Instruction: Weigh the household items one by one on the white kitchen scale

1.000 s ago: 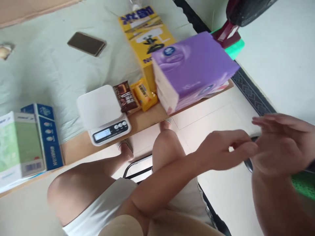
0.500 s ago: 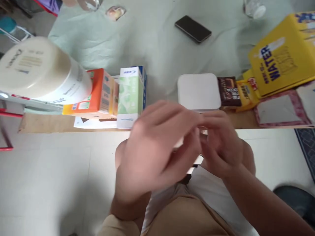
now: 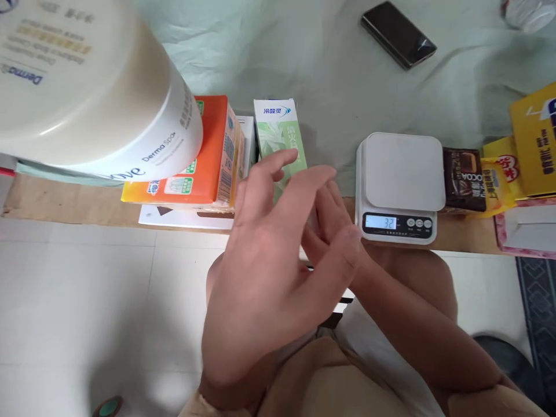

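My left hand (image 3: 269, 260) is raised in the foreground, palm away from me, fingers spread, holding nothing. My right hand (image 3: 330, 213) lies just behind it, largely covered; its visible fingers are straight and touch the left palm side, with nothing seen in them. Both hands hover over my knees at the table's front edge, in front of a green and white box (image 3: 280, 130). A white kitchen scale (image 3: 402, 171) stands just right of the hands, its platform bare, its display lit.
A big white cream jar (image 3: 87, 87) lies atop an orange box (image 3: 204, 153) at the left. A brown cocoa packet (image 3: 464, 176), a yellow packet (image 3: 499, 179) and a yellow box (image 3: 536, 142) sit right of the scale. A phone (image 3: 397, 35) lies farther back on the pale cloth.
My view has swung left, from the purple pack to the jar and boxes. Both hands came from the right side to the middle, and the left hand has spread its fingers.
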